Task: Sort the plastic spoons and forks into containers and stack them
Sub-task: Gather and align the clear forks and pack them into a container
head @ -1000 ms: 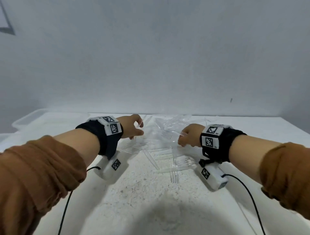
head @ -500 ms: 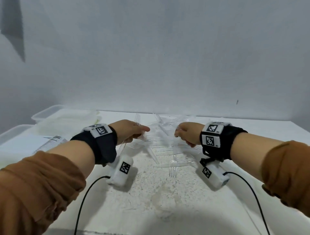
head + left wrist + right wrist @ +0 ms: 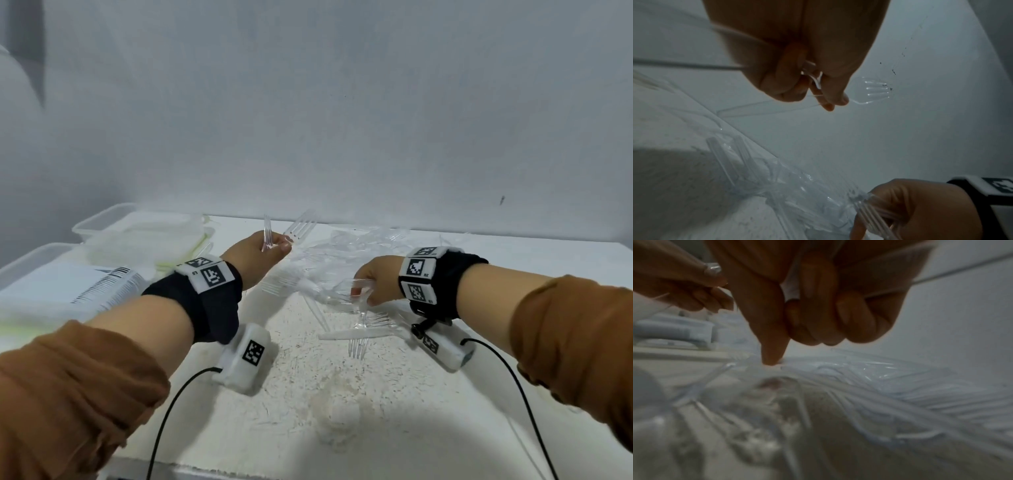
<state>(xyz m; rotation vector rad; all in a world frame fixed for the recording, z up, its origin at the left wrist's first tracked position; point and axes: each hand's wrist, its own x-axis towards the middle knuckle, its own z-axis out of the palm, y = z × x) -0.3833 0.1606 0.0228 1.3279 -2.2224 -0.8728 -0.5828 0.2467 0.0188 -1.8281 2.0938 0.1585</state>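
Your left hand (image 3: 255, 255) grips two clear forks (image 3: 298, 228); your right hand (image 3: 371, 281) pinches cutlery from the pile (image 3: 342, 253). Tangled pieces could drag along and fall off the table (image 3: 308, 394).

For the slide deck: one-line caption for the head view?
Left hand holds clear plastic forks aloft; right hand picks from the cutlery pile, containers at left.

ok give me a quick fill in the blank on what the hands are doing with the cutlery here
1. The left hand holds clear plastic forks with their tines pointing ____.
2. The clear plastic containers sit on the person's ____ side of the white table.
3. The right hand reaches into the loose pile of clear cutlery, which lies ____ the two hands.

Missing words: up; left; between
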